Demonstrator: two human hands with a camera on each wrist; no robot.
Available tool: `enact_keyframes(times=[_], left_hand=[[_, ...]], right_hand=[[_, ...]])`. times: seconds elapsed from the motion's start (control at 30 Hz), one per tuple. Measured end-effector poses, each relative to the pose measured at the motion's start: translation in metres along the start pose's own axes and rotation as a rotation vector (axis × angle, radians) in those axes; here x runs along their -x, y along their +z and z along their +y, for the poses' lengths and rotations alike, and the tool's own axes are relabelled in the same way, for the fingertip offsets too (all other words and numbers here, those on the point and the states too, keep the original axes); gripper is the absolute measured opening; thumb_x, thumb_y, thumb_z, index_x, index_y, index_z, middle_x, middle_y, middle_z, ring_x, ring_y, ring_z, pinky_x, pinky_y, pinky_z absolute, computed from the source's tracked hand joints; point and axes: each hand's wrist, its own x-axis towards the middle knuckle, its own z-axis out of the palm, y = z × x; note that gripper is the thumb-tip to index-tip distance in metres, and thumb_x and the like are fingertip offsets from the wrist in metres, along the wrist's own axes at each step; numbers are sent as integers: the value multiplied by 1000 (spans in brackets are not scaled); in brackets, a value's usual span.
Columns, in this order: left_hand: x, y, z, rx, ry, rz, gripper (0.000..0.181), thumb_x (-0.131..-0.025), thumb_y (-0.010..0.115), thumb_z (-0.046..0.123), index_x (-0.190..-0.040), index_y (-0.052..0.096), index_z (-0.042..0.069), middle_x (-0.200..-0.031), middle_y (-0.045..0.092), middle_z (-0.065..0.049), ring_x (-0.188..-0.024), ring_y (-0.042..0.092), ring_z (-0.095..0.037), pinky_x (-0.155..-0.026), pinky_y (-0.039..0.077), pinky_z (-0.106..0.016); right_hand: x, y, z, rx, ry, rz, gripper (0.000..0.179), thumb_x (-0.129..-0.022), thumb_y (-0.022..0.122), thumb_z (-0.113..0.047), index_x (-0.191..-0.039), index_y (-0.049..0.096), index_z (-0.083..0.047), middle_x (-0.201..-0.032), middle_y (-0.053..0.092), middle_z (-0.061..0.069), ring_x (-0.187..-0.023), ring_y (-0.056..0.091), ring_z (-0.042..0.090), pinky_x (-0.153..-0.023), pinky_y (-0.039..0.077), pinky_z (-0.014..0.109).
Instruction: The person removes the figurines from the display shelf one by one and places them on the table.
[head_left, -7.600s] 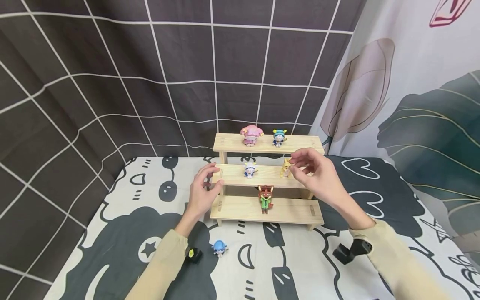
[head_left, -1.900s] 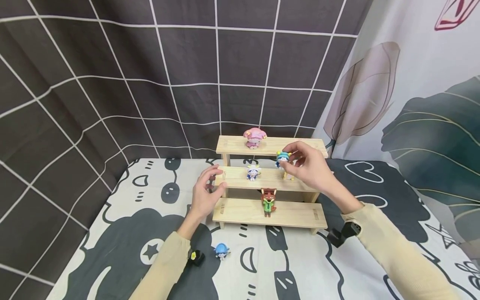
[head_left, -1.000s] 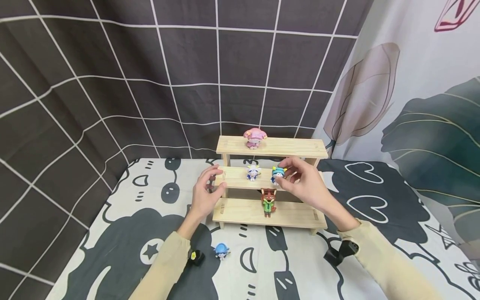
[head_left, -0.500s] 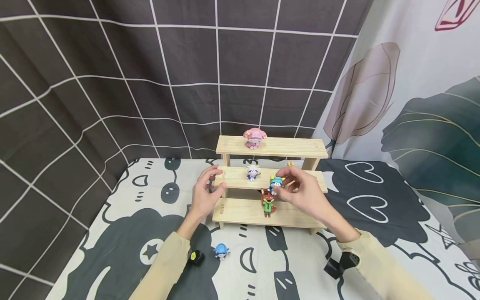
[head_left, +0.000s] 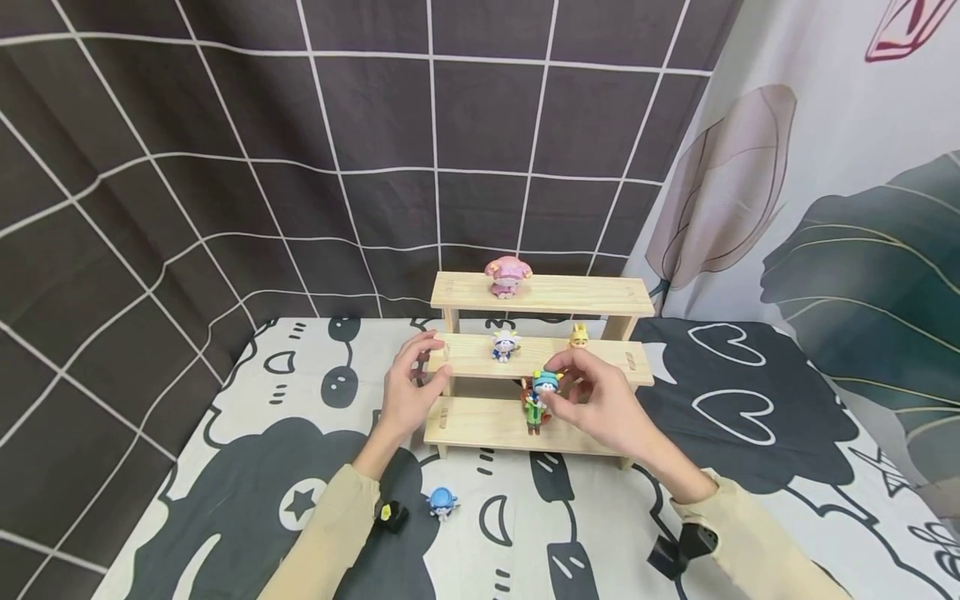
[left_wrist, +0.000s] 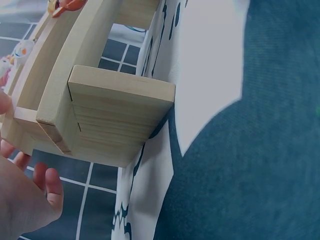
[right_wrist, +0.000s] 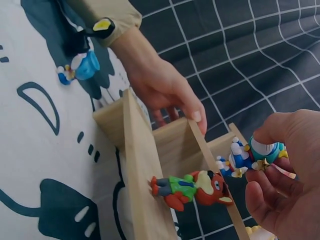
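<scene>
Hands (head_left: pixel 600 404) work over patterned cloth (head_left: pixel 247 450), checked backdrop (head_left: pixel 225 150) behind.

teal-capped figure (head_left: pixel 546 387) now lower, off top shelf (head_left: pixel 600 293)

- Figurines, 6 total:
  - 1 pink figurine (head_left: pixel 508 276), top step
  - 1 white-and-blue figurine (head_left: pixel 504 344), middle step
  - 1 yellow figurine (head_left: pixel 578 336), middle step
  - 1 fox figurine (head_left: pixel 532 414), bottom step, partly hidden in the head view
  - 1 teal-hat figurine (head_left: pixel 545 388), pinched in the right hand (head_left: pixel 600 404)
  - 1 blue-hat figurine (head_left: pixel 442 502), on the bench (head_left: pixel 225 467)
- Wooden stepped shelf (head_left: pixel 480 421): 1 unit, 3 steps
- Hands: 2; left hand (head_left: pixel 408 392) grips the shelf end
- Wrist cameras: 2, left wrist camera (head_left: pixel 388 516) and right wrist camera (head_left: pixel 681 550)
- Backdrop cloths: 2, a dark checked cloth (head_left: pixel 225 150) and a leaf-print cloth (head_left: pixel 840 208)
</scene>
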Motion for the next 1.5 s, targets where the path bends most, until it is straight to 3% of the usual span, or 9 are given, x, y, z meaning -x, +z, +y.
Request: enact_keyframes(times=[0.27,0.93,1.2,1.5], left_hand=[[0,0,3,7,1,3,34,-85,66,-8,-118,61,-10,-140,50,-26,-107,51,-43,-83,43,-44],[1,0,2,1,-3,6,34,-85,66,-8,-118,61,-10,-140,51,-25,-107,52,-41,-83,43,-40],[0,0,1,7,15,10,33,-84,66,-9,-117,61,-11,-139,50,-28,-106,52,-45,-82,44,-46],[0,0,2,6,17,10,33,-84,66,-9,-117,61,-12,-139,50,-29,-105,52,-46,-80,44,-43]], right_hand=[[9,10,-2,11,2,-36,33,-78,80,3,-105,65,-7,-93,66,-2,-71,59,13,-61,50,30],[24,29,-5,-105,-65,-75,33,-76,78,9,-104,64,-3,-96,65,1,-79,64,17,-60,54,27],[30,38,-4,-133,-78,-103,35,-76,78,11,-103,63,-4,-96,64,1,-79,65,16,-59,55,27],[37,48,-6,-138,-88,-137,32,-78,77,9,-102,63,-5,-95,63,0,-78,64,13,-58,55,27]])
